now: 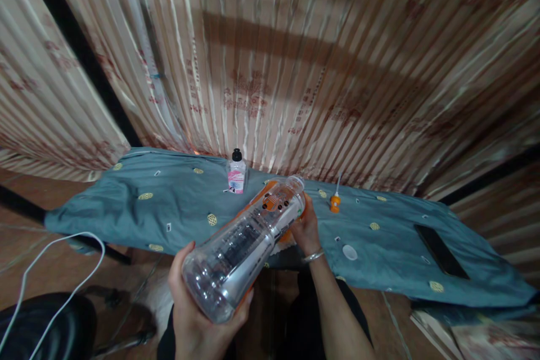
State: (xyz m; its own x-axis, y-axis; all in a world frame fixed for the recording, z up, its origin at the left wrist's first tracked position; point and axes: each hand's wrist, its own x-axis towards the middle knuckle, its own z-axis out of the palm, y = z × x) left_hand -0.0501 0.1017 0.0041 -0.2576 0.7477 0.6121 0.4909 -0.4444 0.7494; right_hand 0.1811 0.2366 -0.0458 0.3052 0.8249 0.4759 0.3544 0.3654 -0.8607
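Observation:
A large clear plastic bottle [247, 244] with a printed label and orange edges is held aslant above the table. Its uncapped-looking neck points up and away to the right. My left hand [202, 315] wraps around its base from below. Near the neck, my right hand [307, 228] grips the bottle's right side, its fingers mostly hidden behind it. Something orange and whitish shows under the bottle beside my right hand, too covered to name. An orange pump top [335, 201] with a pale tube stands on the cloth to the right of my right hand.
A small clear bottle [237, 175] with a black cap and pink label stands behind. On the blue-green cloth [177, 202] lie a round white disc [350, 252] and a dark phone [441, 251]. A white cable [103, 247] loops over a black stool [46, 326]. Curtains hang behind.

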